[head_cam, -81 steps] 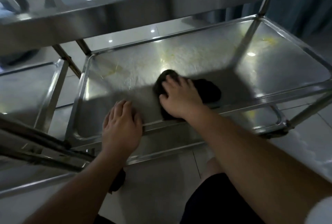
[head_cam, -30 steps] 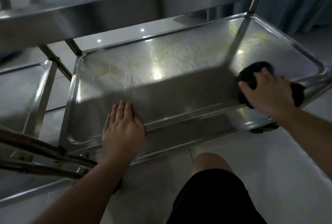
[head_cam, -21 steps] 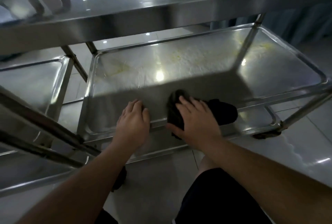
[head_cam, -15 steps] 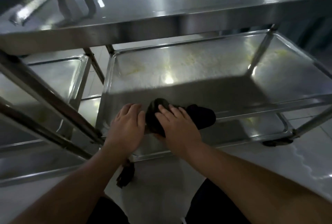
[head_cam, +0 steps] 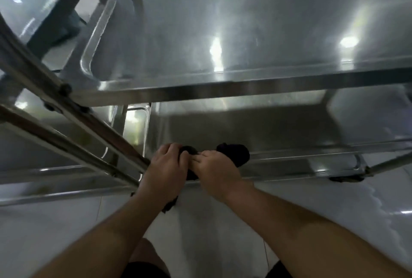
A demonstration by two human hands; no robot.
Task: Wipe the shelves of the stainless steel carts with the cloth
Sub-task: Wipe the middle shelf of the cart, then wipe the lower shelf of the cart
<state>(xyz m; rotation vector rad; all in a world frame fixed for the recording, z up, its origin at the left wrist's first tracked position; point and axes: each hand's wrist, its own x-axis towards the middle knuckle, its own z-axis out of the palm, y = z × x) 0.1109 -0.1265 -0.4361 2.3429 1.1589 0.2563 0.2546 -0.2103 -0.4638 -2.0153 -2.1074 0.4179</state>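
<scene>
- Since the earlier frames the cloth [head_cam: 234, 154] has travelled from the right end of the lower shelf [head_cam: 278, 130] back to its near-left edge, and the left hand [head_cam: 166, 166], which lay flat on the rim, has come onto the cloth too.
- The view has also swung up, so the top shelf [head_cam: 223, 32] now fills most of the picture.
- Both hands now grip the cloth: the left hand's fingers curl over its left end, and the right hand [head_cam: 217, 169] pinches it just beside them.
- This looks like regathering or refolding the cloth, perhaps before moving to another shelf; the wiping stroke is paused.
- The cloth is dark, soft and bunched, one lump showing past the right hand.
- The shelves are shiny steel trays with raised rims and rounded corners, streaked with light glare.
- A second cart [head_cam: 55, 121] with angled bars stands at left on a pale tiled floor [head_cam: 312, 199].
</scene>
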